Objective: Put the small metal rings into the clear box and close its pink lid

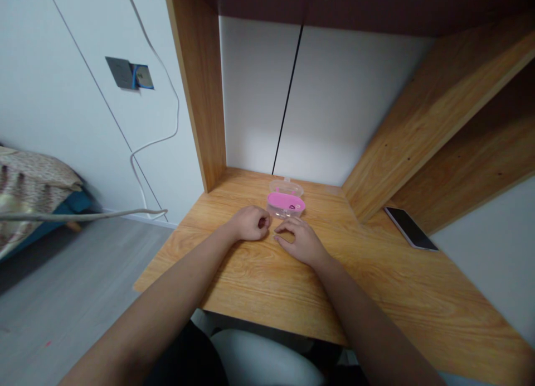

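Observation:
A clear plastic case [271,210] with a pink inner tray [286,201] stands on the wooden desk [267,280], its transparent lid [288,187] tipped back toward the wall. My left hand [251,223] rests just in front of the case on the left, fingers curled closed. Whatever lies inside that curl, if anything, is dark and hidden. My right hand [301,242] lies on the desk at the front right of the case. Its thumb and fingers are bent but apart, with bare wood between them. Small dark marks show on the tray's right end.
On the right of the desk lies a phone [410,228], near a wooden upright [418,129]. A shelf overhangs the back. At the left, a white cable [178,104] hangs down the wall beside an opened socket [129,73]. A covered bed [33,191] stands beyond.

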